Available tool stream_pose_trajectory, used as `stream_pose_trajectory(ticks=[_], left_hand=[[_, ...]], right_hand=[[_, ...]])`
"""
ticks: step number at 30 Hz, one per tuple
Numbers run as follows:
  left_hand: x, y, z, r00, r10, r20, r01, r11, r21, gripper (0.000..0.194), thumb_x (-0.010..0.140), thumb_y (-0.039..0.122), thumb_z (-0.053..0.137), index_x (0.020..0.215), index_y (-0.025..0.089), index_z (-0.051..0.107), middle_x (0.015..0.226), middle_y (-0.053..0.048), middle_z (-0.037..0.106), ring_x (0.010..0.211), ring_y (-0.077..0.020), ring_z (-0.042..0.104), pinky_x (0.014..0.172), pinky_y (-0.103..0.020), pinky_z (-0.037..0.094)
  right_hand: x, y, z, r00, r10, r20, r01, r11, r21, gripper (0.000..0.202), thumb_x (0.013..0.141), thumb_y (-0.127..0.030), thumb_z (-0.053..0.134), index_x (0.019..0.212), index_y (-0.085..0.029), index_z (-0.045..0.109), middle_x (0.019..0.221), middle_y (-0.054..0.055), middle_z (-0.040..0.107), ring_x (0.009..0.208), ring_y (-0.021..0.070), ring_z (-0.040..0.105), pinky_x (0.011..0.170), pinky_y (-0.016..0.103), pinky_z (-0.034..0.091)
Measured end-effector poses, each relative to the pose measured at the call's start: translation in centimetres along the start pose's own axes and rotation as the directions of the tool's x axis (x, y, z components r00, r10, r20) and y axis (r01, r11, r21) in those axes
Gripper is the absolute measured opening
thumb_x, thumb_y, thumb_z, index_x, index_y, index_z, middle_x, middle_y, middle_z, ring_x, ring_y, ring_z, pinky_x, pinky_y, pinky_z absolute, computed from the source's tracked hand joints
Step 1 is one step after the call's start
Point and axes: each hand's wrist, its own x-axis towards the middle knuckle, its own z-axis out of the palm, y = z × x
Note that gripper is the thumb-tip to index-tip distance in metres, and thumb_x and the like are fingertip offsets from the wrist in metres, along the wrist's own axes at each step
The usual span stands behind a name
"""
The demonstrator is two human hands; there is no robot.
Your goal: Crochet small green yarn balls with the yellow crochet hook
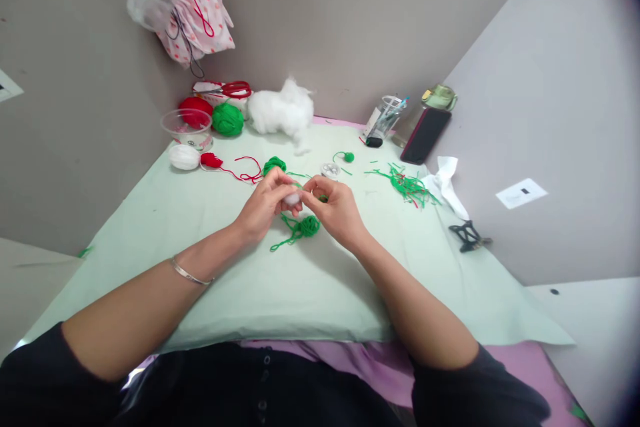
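In the head view, my left hand point(263, 207) is closed around a small white ball-like piece point(291, 198) with a bit of green yarn along its top. The thumb and forefinger of my right hand point(337, 210) are pinched together against the right side of that piece; what lies between them is too small to make out. Some green shows inside the curl of my right fingers. Just below both hands a small green yarn bundle point(307, 227) with a looped tail rests on the cloth. Another green yarn ball point(273, 165) sits behind my left hand.
At the back left are a plastic tub point(187, 130), red-handled scissors point(235, 89), a green yarn ball point(228, 120) and white stuffing point(283, 109). Yarn scraps point(407, 187), a phone point(426, 135) and a clear cup point(387, 117) stand or lie right. Grey walls border the table.
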Motion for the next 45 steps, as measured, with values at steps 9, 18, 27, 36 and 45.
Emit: stream_pose_trajectory(ticks=[9,18,27,36,45], left_hand=[[0.7,-0.1,-1.0,0.997,0.023,0.078,-0.03,0.996,0.086,0.034,0.078,0.03,0.083,0.088,0.021,0.052,0.083,0.002,0.068,0.065,-0.0129,0.07,0.062,-0.029,0.058],[1.3,-1.2,-0.7,0.997,0.055,-0.061,-0.044,0.985,0.164,0.024,0.073,0.01,0.069,0.081,0.023,0.05,0.066,0.007,0.06,0.044,-0.0091,0.055,0.042,-0.023,0.043],[0.4,-0.5,-0.3,0.997,-0.037,-0.061,0.041,0.997,0.062,0.015,0.079,0.018,0.066,0.08,0.022,0.051,0.061,0.005,0.061,0.053,-0.0125,0.062,0.052,-0.025,0.049],[0.3,-0.3,-0.1,0.994,0.006,-0.114,-0.002,1.0,0.031,0.015,0.08,0.017,0.064,0.081,0.022,0.05,0.077,0.003,0.067,0.056,-0.0113,0.064,0.053,-0.026,0.049],[0.2,-0.7,0.0,1.0,-0.017,-0.001,0.017,1.0,-0.008,0.019,0.086,0.028,0.069,0.085,0.021,0.051,0.079,0.001,0.069,0.064,-0.0125,0.067,0.06,-0.026,0.054]], right_hand=[[-0.3,-0.9,-1.8,0.984,-0.066,0.163,0.052,0.994,0.091,0.021,0.094,-0.031,0.054,0.078,-0.021,0.062,0.067,-0.003,0.063,0.06,0.0124,0.042,0.062,0.029,0.033],[-0.9,-1.5,-0.1,0.985,-0.02,0.172,0.009,0.998,0.064,0.019,0.092,-0.021,0.054,0.075,-0.021,0.062,0.066,-0.002,0.063,0.061,0.0134,0.048,0.064,0.03,0.035],[-0.2,-0.8,-1.9,0.981,-0.184,0.06,0.147,0.909,0.39,0.027,0.092,-0.037,0.064,0.071,-0.023,0.054,0.109,0.006,0.07,0.086,0.0182,0.065,0.076,0.035,0.05],[0.1,0.5,-1.3,0.986,-0.122,0.112,0.13,0.989,-0.067,0.013,0.093,-0.033,0.063,0.086,-0.023,0.06,0.08,-0.002,0.064,0.069,0.0125,0.051,0.067,0.029,0.038],[0.4,0.9,-0.2,0.998,0.016,0.065,-0.021,0.997,0.073,0.028,0.088,-0.039,0.066,0.066,-0.022,0.061,0.054,-0.006,0.046,0.054,0.0109,0.033,0.055,0.029,0.025]])
